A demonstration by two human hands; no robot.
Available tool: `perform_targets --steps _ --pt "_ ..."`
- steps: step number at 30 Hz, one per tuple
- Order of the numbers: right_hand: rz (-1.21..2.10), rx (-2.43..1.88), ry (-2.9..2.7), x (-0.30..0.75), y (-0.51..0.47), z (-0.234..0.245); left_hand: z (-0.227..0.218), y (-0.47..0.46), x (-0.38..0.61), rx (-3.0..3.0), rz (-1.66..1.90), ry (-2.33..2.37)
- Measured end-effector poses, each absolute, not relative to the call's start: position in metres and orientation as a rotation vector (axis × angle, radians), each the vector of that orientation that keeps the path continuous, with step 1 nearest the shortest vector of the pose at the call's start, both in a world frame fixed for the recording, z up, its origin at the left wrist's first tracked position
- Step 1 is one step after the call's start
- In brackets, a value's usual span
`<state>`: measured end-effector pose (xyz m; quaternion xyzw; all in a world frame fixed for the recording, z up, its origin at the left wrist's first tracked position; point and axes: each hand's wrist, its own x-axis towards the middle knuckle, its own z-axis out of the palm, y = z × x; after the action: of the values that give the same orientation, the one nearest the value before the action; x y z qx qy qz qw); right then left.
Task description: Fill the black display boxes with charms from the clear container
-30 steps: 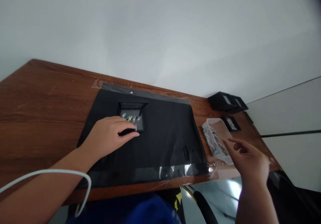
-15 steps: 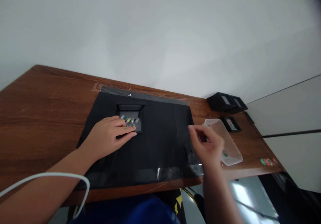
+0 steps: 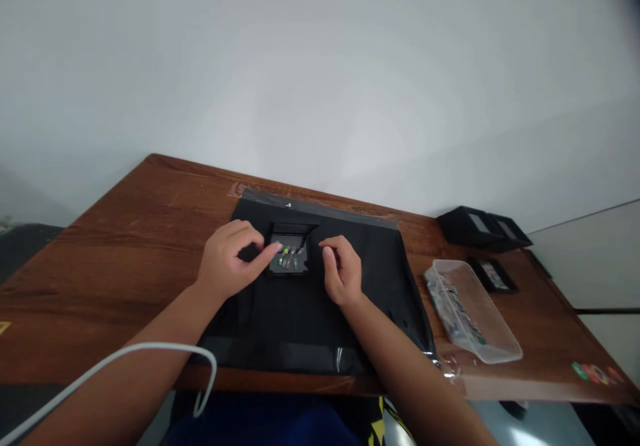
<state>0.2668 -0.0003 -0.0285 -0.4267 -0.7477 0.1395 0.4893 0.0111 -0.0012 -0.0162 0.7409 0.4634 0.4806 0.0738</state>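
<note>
A small black box [image 3: 303, 272] stands with its lid raised on the black mat. Several small clear and coloured pieces [image 3: 289, 260] lie on its grey inside; one looks bright yellow-green. My left hand [image 3: 231, 257] is at the box's left side, thumb stretched toward the pieces and apart from the curled fingers, with nothing visible in it. Just right of the box is my right hand [image 3: 344, 269], its fingers curled and thumb close to the index fingertip. Whatever may be in that pinch is too small to make out.
A black mat [image 3: 320, 326] covers the middle of the wooden table [image 3: 165, 233]. On the right are a clear plastic tub [image 3: 493, 326] with small packets, a black tray [image 3: 510, 283] and black bins [image 3: 465, 227]. A white cable [image 3: 150, 346] crosses my left forearm.
My right hand has come left from beside the plastic tub to the box. My left hand has drawn back from over the pieces, its thumb now apart from the fingers. The view has shifted.
</note>
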Motion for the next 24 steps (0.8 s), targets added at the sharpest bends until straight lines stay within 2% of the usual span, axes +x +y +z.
perform_targets --steps 3,8,15,24 --pt "0.370 -0.997 -1.846 0.268 0.002 -0.027 -0.029 0.005 0.007 2.033 1.559 1.506" --pt "0.401 -0.883 -2.113 0.272 0.002 -0.026 -0.047 0.015 0.013 2.051 1.335 1.404" --pt "0.295 -0.996 -2.291 0.270 0.003 -0.039 -0.045 0.019 0.010 2.003 1.201 1.319" --pt "0.400 -1.089 -2.292 0.269 0.000 -0.041 -0.042 0.025 0.007 1.911 1.235 1.411"
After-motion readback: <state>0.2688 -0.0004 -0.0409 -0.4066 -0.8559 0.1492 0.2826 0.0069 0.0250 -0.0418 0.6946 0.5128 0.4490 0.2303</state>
